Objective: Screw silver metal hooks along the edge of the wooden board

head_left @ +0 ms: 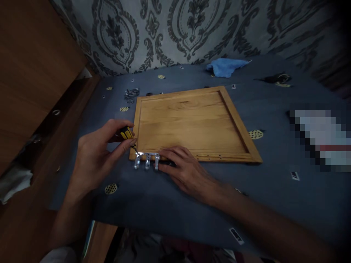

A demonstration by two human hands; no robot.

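Spread beneath everything, a dark blue patterned cloth [170,204]. Flat on it, a framed wooden panel [186,124], long axis running left to right. Beside its left edge, the left hand [94,155], pinching a yellow-and-black screwdriver [126,133] by the handle. Over the near rail, the right hand [183,166], gripping the right end of a metal hook strip [148,154] between forefinger and thumb. Strip seemingly already positioned along the rail's left end, fastening probably partway; cannot tell about any screw's tightness. Long axis parallel to the rail, three hooks pointing towards the body. Screwdriver shaft slanting down and rightward, tip by the leftmost hook. Past the panel's far left corner, loose metal hardware [131,94], apparently unused. Smallest, dark holes [208,155] farther right along the rail, apparently unfilled.
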